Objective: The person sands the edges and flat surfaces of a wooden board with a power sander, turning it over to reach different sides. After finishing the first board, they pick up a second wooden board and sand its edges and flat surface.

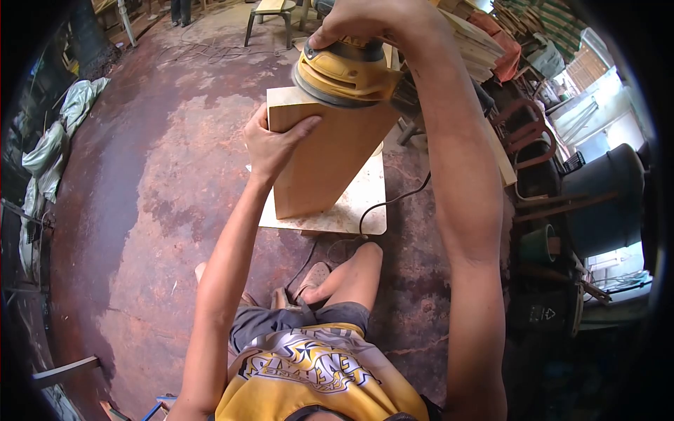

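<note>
A thick wooden board (333,158) stands on edge on a pale, dusty work surface (368,203). My left hand (277,140) grips the board's near left edge, thumb on the broad face and fingers behind. At the top, my right hand (372,21) is wrapped over a yellow and black power sander (347,74). The sander's round pad rests on or just over the board's upper edge; the exact contact is hard to make out. A dark cord (393,202) runs down past the work surface to the floor.
A stool (270,14) stands at the top, near another person's legs (180,10). Stacked planks (470,45), red-brown chairs (526,133) and a large dark barrel (604,200) line the right. Crumpled sheeting (45,161) lies along the left. Cables (203,52) cross the floor.
</note>
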The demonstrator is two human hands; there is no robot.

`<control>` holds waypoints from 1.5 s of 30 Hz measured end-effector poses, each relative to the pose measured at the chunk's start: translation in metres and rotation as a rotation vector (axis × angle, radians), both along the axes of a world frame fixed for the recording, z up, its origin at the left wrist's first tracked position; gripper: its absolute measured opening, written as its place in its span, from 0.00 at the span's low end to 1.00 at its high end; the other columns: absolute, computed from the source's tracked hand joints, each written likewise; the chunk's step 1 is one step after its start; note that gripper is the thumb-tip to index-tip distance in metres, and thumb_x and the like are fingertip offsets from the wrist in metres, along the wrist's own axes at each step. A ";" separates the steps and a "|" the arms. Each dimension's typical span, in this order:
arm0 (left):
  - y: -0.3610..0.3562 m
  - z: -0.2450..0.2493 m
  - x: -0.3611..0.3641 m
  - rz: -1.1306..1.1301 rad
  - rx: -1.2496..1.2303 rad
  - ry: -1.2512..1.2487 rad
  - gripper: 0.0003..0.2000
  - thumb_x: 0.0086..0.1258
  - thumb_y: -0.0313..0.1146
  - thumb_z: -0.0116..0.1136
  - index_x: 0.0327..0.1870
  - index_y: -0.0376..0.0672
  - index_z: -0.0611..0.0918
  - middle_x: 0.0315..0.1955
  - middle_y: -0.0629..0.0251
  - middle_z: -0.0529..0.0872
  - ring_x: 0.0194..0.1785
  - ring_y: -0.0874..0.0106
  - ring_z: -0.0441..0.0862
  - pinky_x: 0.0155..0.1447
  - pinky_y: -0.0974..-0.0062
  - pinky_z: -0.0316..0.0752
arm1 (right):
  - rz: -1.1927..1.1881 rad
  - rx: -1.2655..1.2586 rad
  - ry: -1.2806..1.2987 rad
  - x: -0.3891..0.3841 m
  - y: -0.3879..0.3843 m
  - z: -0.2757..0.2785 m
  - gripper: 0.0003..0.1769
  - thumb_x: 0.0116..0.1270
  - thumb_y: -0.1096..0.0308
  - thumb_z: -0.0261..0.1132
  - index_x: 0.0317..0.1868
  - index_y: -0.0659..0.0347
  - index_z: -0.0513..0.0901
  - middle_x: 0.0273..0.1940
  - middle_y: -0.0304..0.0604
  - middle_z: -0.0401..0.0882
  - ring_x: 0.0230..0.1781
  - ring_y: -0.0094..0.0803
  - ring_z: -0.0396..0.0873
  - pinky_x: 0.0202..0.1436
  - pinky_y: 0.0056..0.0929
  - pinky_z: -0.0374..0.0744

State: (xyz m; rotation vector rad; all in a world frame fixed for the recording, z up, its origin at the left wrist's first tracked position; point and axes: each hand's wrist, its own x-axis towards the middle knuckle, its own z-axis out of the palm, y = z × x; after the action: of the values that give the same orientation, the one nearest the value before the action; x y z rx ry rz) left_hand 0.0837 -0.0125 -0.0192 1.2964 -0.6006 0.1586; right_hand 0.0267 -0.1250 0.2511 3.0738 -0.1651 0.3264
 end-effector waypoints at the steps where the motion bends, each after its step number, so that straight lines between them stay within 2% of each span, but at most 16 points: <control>1: 0.000 -0.001 0.001 -0.003 -0.006 -0.013 0.18 0.56 0.34 0.83 0.45 0.37 0.89 0.37 0.66 0.92 0.39 0.79 0.87 0.46 0.76 0.83 | 0.000 -0.001 0.000 0.000 -0.001 0.000 0.49 0.40 0.50 0.83 0.66 0.55 0.79 0.53 0.54 0.88 0.54 0.47 0.87 0.58 0.41 0.84; 8: 0.002 0.003 -0.002 0.042 0.047 -0.009 0.18 0.57 0.33 0.83 0.45 0.37 0.88 0.37 0.66 0.92 0.40 0.80 0.87 0.46 0.77 0.83 | 0.018 0.012 -0.011 0.003 0.000 0.000 0.50 0.40 0.48 0.84 0.67 0.55 0.79 0.54 0.54 0.88 0.54 0.46 0.87 0.58 0.41 0.84; 13: 0.002 0.003 -0.004 -0.024 -0.002 -0.002 0.16 0.60 0.31 0.80 0.45 0.34 0.87 0.38 0.65 0.92 0.40 0.78 0.88 0.47 0.77 0.84 | 0.032 -0.002 0.014 0.013 0.006 -0.002 0.48 0.40 0.47 0.83 0.65 0.54 0.80 0.53 0.53 0.88 0.54 0.47 0.87 0.58 0.41 0.84; 15: 0.002 0.003 -0.003 -0.026 -0.006 -0.003 0.16 0.60 0.30 0.81 0.44 0.34 0.87 0.38 0.65 0.92 0.40 0.78 0.88 0.47 0.77 0.84 | 0.064 -0.068 -0.079 0.021 0.008 -0.009 0.44 0.42 0.49 0.81 0.62 0.53 0.82 0.52 0.52 0.88 0.53 0.47 0.87 0.57 0.40 0.85; 21: 0.002 0.003 0.001 -0.074 0.005 0.019 0.21 0.57 0.35 0.82 0.48 0.37 0.87 0.41 0.64 0.92 0.44 0.78 0.87 0.50 0.75 0.83 | 0.066 0.012 -0.020 0.013 0.021 -0.001 0.36 0.45 0.52 0.78 0.58 0.54 0.85 0.52 0.51 0.88 0.53 0.46 0.87 0.57 0.41 0.85; 28: 0.008 0.024 0.004 -0.217 -0.010 0.026 0.20 0.57 0.33 0.80 0.48 0.36 0.87 0.41 0.65 0.92 0.44 0.78 0.87 0.52 0.75 0.83 | 0.083 -0.010 -0.033 0.017 0.028 -0.002 0.35 0.45 0.53 0.79 0.56 0.55 0.85 0.51 0.51 0.89 0.52 0.45 0.87 0.57 0.40 0.84; 40: 0.001 0.021 0.006 -0.112 0.000 0.033 0.21 0.53 0.35 0.82 0.46 0.35 0.88 0.40 0.65 0.92 0.42 0.79 0.88 0.49 0.76 0.84 | 0.082 -0.024 -0.066 0.015 0.029 -0.006 0.36 0.45 0.48 0.80 0.55 0.55 0.85 0.52 0.50 0.88 0.54 0.44 0.86 0.59 0.40 0.83; 45: 0.003 0.018 0.008 -0.125 -0.002 0.034 0.20 0.53 0.36 0.83 0.43 0.35 0.88 0.38 0.65 0.93 0.41 0.78 0.88 0.48 0.76 0.84 | 0.076 -0.034 -0.026 0.012 0.043 -0.002 0.28 0.50 0.58 0.72 0.54 0.56 0.86 0.52 0.52 0.88 0.55 0.45 0.86 0.59 0.40 0.83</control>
State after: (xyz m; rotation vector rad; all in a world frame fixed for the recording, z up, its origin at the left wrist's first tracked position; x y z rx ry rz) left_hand 0.0918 -0.0093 -0.0008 1.2537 -0.6501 0.0344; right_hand 0.0386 -0.0817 0.2489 3.0486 -0.0426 0.3695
